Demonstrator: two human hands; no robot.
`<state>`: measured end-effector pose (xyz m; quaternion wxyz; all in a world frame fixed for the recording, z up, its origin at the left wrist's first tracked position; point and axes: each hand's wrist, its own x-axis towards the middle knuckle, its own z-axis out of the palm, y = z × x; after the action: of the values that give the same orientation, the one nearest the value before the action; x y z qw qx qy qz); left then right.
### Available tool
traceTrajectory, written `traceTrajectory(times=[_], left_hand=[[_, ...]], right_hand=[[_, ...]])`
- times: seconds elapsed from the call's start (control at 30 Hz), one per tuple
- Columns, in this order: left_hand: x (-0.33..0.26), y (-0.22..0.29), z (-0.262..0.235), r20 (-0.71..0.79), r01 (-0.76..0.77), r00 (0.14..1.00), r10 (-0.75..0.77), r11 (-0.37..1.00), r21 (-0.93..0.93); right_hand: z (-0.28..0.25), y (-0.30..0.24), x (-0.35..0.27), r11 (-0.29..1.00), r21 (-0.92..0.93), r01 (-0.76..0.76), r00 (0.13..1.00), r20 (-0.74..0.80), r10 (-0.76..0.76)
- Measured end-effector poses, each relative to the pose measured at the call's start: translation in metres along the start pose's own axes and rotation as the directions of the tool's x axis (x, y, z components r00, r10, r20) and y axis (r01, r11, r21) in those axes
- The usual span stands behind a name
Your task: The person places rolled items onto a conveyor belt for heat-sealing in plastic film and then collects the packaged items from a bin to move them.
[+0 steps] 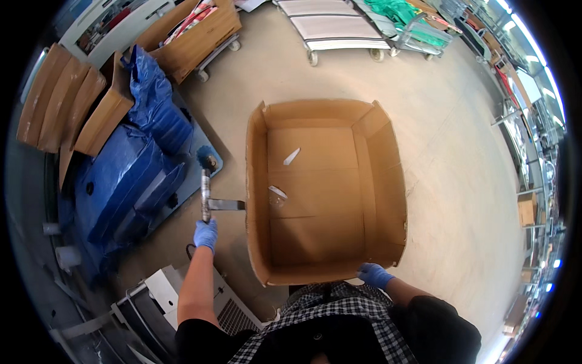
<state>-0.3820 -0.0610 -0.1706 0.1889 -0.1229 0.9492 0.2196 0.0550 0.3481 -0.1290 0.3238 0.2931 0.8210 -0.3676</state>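
Note:
A large open cardboard box [315,242] stands in front of me, its near wall close to my checked apron. Inside it lie a white scrap [291,156] and a second pale scrap [277,192], partly see-through. At the left, my left hand [206,235], in a blue glove, is closed round the near end of a worn metal handle bar [205,191]. A flat dark bracket [227,205] runs from that bar to the box's left wall. My right hand [374,275], also gloved in blue, grips the box's near rim by the right corner.
Blue plastic-wrapped bundles [130,182] and brown cartons [60,103] crowd the left on a blue pallet. A white grilled unit [233,309] stands near my left arm. Wheeled carts [333,27] are at the back; shelving [524,151] lines the right.

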Motion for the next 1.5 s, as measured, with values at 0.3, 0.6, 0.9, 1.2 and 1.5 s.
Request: traceTrajectory(times=[0.3, 0.6, 0.9, 1.2, 1.5], left_hand=[[-0.13, 0.092, 0.164, 0.414, -0.117, 0.886, 0.207, 0.966, -0.233], [-0.236, 0.206, 0.026, 0.824, -0.512, 0.206, 0.528, 0.776, -0.369], [-0.032, 0.184, 0.033, 0.666, -0.323, 0.677, 0.313, 0.939, -0.113], [0.167, 0.373, -0.041, 0.547, -0.366, 0.711, 0.442, 0.897, -0.249], [0.376, 0.483, -0.105, 0.444, -0.043, 0.877, 0.182, 0.951, -0.305]], right_hand=[[-0.074, -0.076, 0.031, 0.951, 0.03, 0.307, 0.945, -0.131, -0.301], [-0.117, -0.047, 0.084, 0.97, 0.233, 0.07, 0.862, -0.503, 0.059], [-0.271, -0.004, 0.084, 0.544, 0.36, -0.758, 0.356, -0.471, 0.807], [-0.321, -0.019, 0.24, 0.575, 0.396, -0.716, 0.456, -0.358, 0.815], [-0.579, -0.173, 0.601, 0.608, -0.782, 0.139, 0.878, -0.188, -0.441]])
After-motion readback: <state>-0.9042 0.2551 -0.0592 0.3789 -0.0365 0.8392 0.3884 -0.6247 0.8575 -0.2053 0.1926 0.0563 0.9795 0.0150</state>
